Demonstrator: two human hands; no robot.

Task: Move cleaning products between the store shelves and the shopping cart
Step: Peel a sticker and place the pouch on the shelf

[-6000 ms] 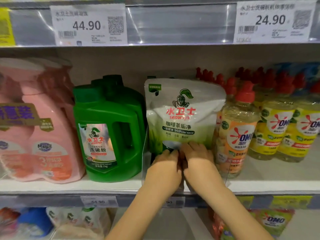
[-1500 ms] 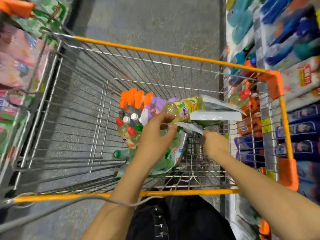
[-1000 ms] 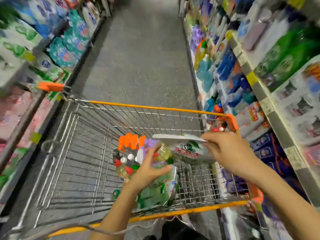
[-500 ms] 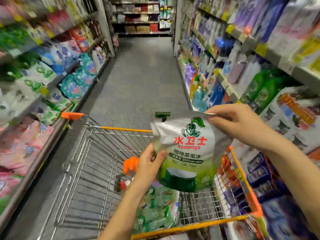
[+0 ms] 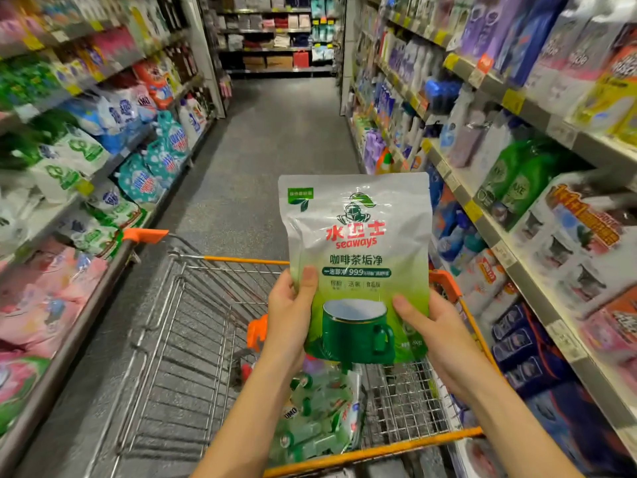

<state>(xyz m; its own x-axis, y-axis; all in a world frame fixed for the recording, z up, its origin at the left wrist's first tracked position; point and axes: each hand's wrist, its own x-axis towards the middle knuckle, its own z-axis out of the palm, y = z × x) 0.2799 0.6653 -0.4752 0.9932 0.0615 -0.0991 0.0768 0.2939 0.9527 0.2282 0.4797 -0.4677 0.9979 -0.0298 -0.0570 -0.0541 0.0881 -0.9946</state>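
Observation:
I hold a white-and-green Seaways cleaner pouch (image 5: 358,257) upright above the shopping cart (image 5: 193,326), its printed front with a green mug facing me. My left hand (image 5: 287,319) grips its lower left edge, thumb on the front. My right hand (image 5: 429,334) grips the lower right corner, thumb on the front too. Below the pouch, a pack of green bottles (image 5: 317,419) lies in the cart basket, partly hidden by my left forearm.
Shelves of cleaning products (image 5: 537,188) run along the right, close to the cart. Shelves of detergent bags (image 5: 96,153) line the left. The grey aisle floor (image 5: 275,146) stretches ahead to far shelving. Orange cart corners (image 5: 144,235) stick out.
The pouch has come up out of the cart and turned upright. My right hand moved from its top edge down to its lower right corner. My view has lifted toward the aisle.

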